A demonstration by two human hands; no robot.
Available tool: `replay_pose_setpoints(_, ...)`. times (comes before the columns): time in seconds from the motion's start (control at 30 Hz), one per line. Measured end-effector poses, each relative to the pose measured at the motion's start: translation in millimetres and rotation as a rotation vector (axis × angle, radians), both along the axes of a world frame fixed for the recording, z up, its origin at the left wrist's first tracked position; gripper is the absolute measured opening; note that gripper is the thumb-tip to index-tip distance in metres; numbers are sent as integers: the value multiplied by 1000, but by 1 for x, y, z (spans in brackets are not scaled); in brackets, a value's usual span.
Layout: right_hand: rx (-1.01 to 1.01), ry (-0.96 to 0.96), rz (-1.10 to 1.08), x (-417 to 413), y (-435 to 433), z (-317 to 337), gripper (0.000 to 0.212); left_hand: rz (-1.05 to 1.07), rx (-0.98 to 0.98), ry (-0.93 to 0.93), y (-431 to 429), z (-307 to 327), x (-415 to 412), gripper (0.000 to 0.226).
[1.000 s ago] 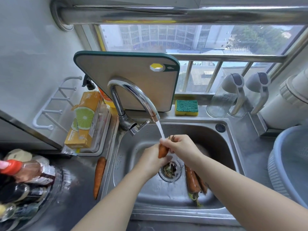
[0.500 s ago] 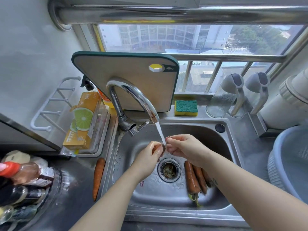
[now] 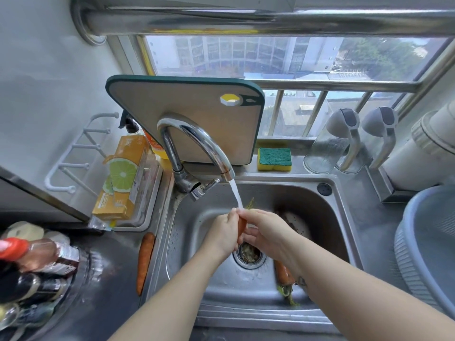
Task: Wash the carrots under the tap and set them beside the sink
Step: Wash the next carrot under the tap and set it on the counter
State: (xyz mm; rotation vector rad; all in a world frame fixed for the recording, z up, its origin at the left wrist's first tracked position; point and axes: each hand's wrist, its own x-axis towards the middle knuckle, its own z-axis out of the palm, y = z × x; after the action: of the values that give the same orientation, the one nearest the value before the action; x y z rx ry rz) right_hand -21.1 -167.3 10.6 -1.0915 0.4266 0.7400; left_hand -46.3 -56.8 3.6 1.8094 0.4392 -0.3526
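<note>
Water runs from the chrome tap (image 3: 197,141) into the steel sink (image 3: 344,210). Under the stream, my left hand (image 3: 222,232) and my right hand (image 3: 262,230) hold one orange carrot (image 3: 241,226) upright between them, its green stalk end pointing up; most of it is hidden by my fingers. Another carrot (image 3: 145,263) lies on the counter just left of the sink. More carrots (image 3: 283,273) lie on the sink floor right of the drain (image 3: 249,254), partly hidden under my right forearm.
A cutting board (image 3: 187,114) leans behind the tap. A sponge (image 3: 274,159) sits on the back ledge beside two glass dispensers (image 3: 344,139). A tray with orange boxes (image 3: 123,183) stands at left, bottles (image 3: 32,264) at lower left, a blue basin (image 3: 428,242) at right.
The carrot has been turned upright between both hands under the stream, and my hands have closed together around it. The view has shifted slightly.
</note>
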Motion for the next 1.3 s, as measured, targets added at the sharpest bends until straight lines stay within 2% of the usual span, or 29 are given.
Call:
replay_pose_setpoints(0.13,-107,-119,20,1,0,2,12,1,-13,27,3,3,4,58)
replay_pose_setpoints(0.23,-81,-215,107,3,-4,4,20,31,-243,119,3,10,2,62)
replay_pose_setpoints(0.33,45,-187,237,4,-10,5,30,-4,-485,212,6,15,-2,68)
replay_pose_setpoints(0.43,68,-140,301,6,-15,6,26,-44,-549,259,11,13,-3,73)
replay_pose_setpoints(0.53,-64,-147,234,7,-11,8,16,-64,-438,213,11,10,-4,69)
replay_pose_setpoints(0.67,-219,-110,-32,7,1,4,11,-191,-189,124,7,16,-8,27)
replay_pose_setpoints(0.77,-218,-10,-133,8,1,4,9,-316,130,6,8,15,-14,34)
replay_pose_setpoints(0.87,-334,-23,-68,9,-9,3,13,-318,233,-68,11,14,-18,33)
replay_pose_setpoints(0.97,-595,-176,79,10,-18,2,19,-291,291,-85,14,5,-18,32)
replay_pose_setpoints(1.0,-619,-197,128,10,-20,2,22,-279,312,-88,14,2,-18,32)
replay_pose_setpoints(1.1,-476,-157,254,6,-21,6,35,-216,345,-115,15,0,-15,32)
replay_pose_setpoints(1.17,-463,-236,290,2,-19,6,29,-177,386,-135,12,1,-13,32)
replay_pose_setpoints(1.23,-481,-311,199,0,-16,4,14,-147,463,-173,8,2,-13,31)
replay_pose_setpoints(1.3,-501,-313,76,3,-13,2,16,-142,513,-237,4,2,-13,33)
